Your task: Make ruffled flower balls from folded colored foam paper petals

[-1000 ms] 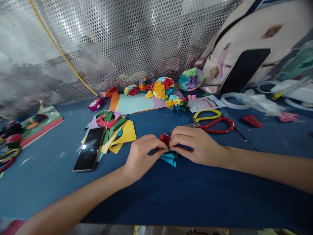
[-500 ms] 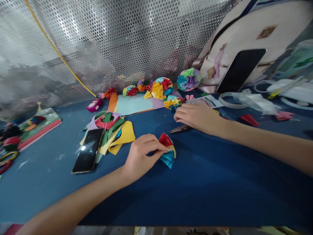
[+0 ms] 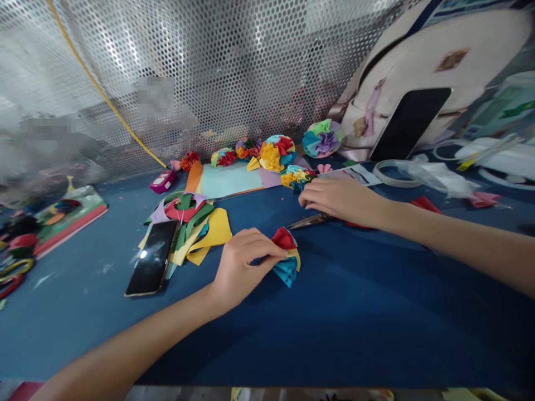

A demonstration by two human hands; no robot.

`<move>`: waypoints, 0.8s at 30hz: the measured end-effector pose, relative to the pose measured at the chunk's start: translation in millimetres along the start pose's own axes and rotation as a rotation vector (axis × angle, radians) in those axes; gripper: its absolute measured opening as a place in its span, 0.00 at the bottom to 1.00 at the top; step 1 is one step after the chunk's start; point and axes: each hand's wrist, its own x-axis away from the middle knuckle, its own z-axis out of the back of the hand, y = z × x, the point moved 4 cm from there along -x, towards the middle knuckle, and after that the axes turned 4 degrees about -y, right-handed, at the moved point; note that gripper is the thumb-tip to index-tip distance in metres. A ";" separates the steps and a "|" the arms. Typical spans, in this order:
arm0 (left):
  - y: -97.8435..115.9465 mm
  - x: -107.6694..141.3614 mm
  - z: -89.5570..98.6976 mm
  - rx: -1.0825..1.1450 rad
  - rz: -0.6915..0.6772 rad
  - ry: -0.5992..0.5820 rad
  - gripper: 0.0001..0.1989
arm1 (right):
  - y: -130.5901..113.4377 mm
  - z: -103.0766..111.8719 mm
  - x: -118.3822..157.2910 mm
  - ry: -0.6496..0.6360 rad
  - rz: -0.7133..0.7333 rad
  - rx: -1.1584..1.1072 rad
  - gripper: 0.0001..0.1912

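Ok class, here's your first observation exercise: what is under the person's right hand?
Steel scissor blades stick out from under the right hand, and a sliver of red handle shows beyond it. The pivot and remaining handles are covered.

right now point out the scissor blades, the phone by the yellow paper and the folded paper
scissor blades [image 3: 308,221], head view, on the steel
phone [image 3: 151,258], head view, on the screen
folded paper [image 3: 286,272], head view, on its blue fold

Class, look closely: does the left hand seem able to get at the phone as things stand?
Probably yes. The left hand is close to the phone, with open blue mat between them. It is pinching the folded paper, though, so it would likely have to let go first.
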 end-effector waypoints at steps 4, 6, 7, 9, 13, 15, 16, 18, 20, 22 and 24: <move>-0.7 -1.1 3.9 -0.004 0.001 0.038 0.07 | -7.2 5.7 0.1 -0.011 0.010 -0.078 0.15; -1.7 -1.9 6.3 0.000 -0.006 0.070 0.06 | -13.3 5.9 0.1 -0.011 0.014 -0.112 0.15; -2.3 -2.2 7.2 0.002 -0.011 0.083 0.07 | -16.0 5.4 0.1 -0.009 0.012 -0.113 0.15; -3.8 -2.8 8.2 0.006 -0.016 0.098 0.07 | -19.4 4.0 -0.4 0.006 -0.003 -0.099 0.14; -5.4 -3.5 7.5 -0.005 -0.016 0.097 0.06 | -20.1 1.6 -2.3 0.007 -0.020 -0.135 0.11; -5.1 -3.5 7.0 -0.006 -0.020 0.097 0.06 | -19.7 1.4 -3.2 -0.008 -0.021 -0.177 0.10; -4.8 -3.4 6.9 -0.006 -0.022 0.098 0.06 | -19.2 1.6 -3.5 -0.019 -0.028 -0.203 0.09; -4.4 -3.2 6.9 -0.005 -0.025 0.099 0.06 | -17.9 2.3 -4.0 -0.047 -0.058 -0.258 0.08; -4.4 -2.8 7.3 -0.004 -0.025 0.098 0.06 | -16.0 3.6 -4.4 -0.087 -0.091 -0.308 0.08; -4.7 -2.5 7.8 0.000 -0.020 0.097 0.06 | -13.8 5.3 -4.8 -0.131 -0.106 -0.346 0.09; -4.9 -2.4 8.2 0.001 -0.016 0.094 0.06 | -11.9 6.8 -4.8 -0.175 -0.090 -0.383 0.09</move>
